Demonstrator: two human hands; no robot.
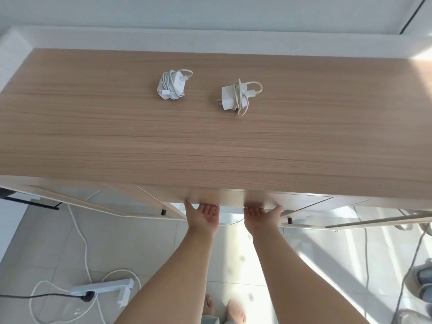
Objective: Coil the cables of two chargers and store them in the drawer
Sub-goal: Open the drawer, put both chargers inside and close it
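Observation:
Two white chargers lie on the wooden desk top (117, 127), each with its cable wound around it. The left charger (172, 85) sits near the middle back; the right charger (236, 97) lies a little to its right with its plug prongs facing left. Both of my hands reach palm-up under the desk's front edge. My left hand (203, 215) and my right hand (261, 217) have their fingers hooked under the bottom lip of the drawer front (231, 198), fingertips hidden behind it. The drawer's inside is not visible.
A white wall ledge (210, 42) runs behind the desk. On the tiled floor at lower left lie a white power strip (102, 288) and loose white and black cables. More cables and shoes (423, 284) are at the right. My feet show at the bottom.

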